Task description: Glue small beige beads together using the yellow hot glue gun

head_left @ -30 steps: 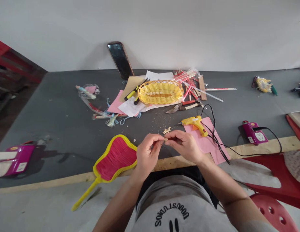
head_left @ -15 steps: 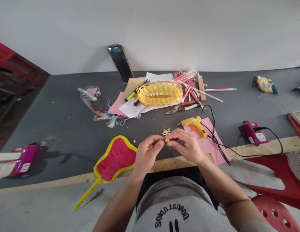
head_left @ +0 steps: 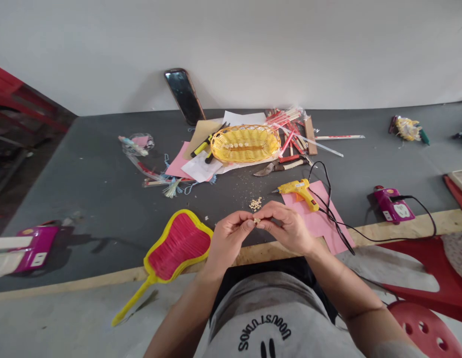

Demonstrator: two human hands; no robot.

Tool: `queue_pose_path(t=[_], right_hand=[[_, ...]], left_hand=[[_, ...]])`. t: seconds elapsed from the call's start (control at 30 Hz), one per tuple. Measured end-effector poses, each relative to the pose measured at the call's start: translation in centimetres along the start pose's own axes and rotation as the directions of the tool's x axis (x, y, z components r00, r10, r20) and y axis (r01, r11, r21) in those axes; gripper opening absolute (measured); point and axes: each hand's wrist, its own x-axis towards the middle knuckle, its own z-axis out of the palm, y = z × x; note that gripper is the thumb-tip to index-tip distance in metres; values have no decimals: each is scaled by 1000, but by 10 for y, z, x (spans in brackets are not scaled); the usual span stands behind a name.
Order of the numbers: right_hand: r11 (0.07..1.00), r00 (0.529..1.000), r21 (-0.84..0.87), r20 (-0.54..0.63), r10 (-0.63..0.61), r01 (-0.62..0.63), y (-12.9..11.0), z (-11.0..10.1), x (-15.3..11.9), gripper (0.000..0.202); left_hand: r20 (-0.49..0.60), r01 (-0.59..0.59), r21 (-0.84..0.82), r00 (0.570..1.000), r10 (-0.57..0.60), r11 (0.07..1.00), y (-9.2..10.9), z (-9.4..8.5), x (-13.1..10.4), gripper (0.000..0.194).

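Observation:
My left hand (head_left: 231,236) and my right hand (head_left: 285,226) meet near the table's front edge, fingertips pinched together. Between them is a small cream-coloured flower-shaped piece (head_left: 257,221), which both hands touch. Just beyond the fingers lies a little heap of pale bits (head_left: 255,204). To the left rests a red fan with a yellow rim (head_left: 179,244), its handle jutting over the edge. A yellow glue gun (head_left: 298,191) lies on pink paper (head_left: 328,223) to the right. Farther back, a yellow woven basket (head_left: 246,155) holds several small pale flower-like pieces (head_left: 236,145) in a row.
Pruning shears (head_left: 279,166) lie in front of the basket, with red-and-white sticks (head_left: 290,129) behind. A phone (head_left: 184,97) leans on the wall. Purple power sockets stand at left (head_left: 39,248) and right (head_left: 394,205); a black cord (head_left: 383,240) crosses the front edge.
Both hands have dipped very slightly toward me, the small flower-shaped piece still pinched between the fingertips. Everything on the table stays where it was.

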Motion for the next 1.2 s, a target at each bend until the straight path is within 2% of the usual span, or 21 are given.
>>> queue_pose_path(t=[0.17,0.27,0.53,0.63,0.7,0.8,0.97,1.2], right_hand=[[999,999,-24,37,-34,35,-2,-4,1,10],[996,996,-55,64,-62,65,-1,-4,0,10],[998,996,-37,74,-50,52,-1,-4,-1,12],[1000,996,-18,85,-18,19,-1,-7,-1,25],[1000,996,-11,86,-6,7,-2,-8,-1,26],[999,996,-19,84,-29,30,-2,-9,0,13],[998,994,-50,97,-43,48,-2,-10,-1,12],[991,992,-99,102,-78,88,-1,-12,-1,11]], left_hand=[[59,49,-101,997,-43,994,5,-2,0,32],[81,84,-106,994,-75,991,8,-2,0,30],[45,107,-201,994,-99,974,2,2,-1,28],[40,139,-255,990,-133,957,6,5,-1,29],[33,153,-275,988,-150,949,9,7,-1,29],[43,155,-280,988,-149,947,10,8,-1,30],[60,124,-275,992,-112,953,7,6,-2,33],[81,223,-232,974,-210,947,11,5,-2,28]])
